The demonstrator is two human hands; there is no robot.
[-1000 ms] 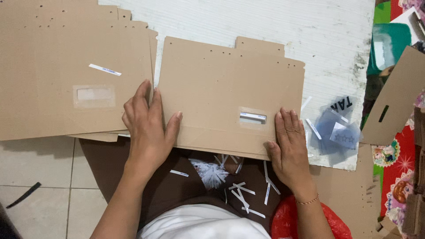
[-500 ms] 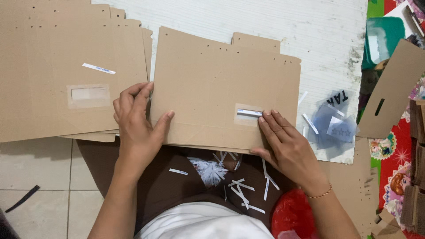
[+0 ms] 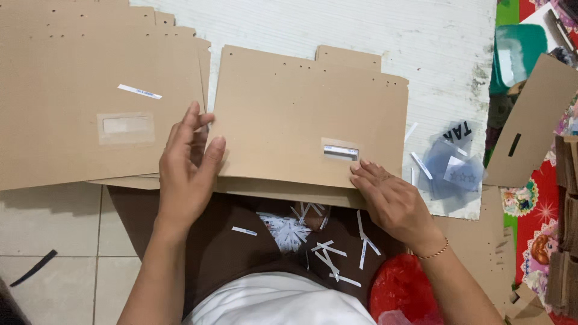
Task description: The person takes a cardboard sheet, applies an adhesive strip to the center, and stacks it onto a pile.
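A brown cardboard folder sheet lies in front of me on a white board, with a small taped label window near its lower right. My left hand grips the sheet's left edge, thumb on top and fingers curled behind. My right hand rests flat at the lower right corner, fingertips pressing just beside the label window. More sheets of the same kind lie under it.
A stack of similar brown sheets with a label strip lies at left. White paper strips are scattered on my lap. A clear plastic bag, cardboard pieces and a green tray sit at right.
My left hand has shifted from lying flat to gripping the sheet's left edge. My right hand has slid in toward the label window.
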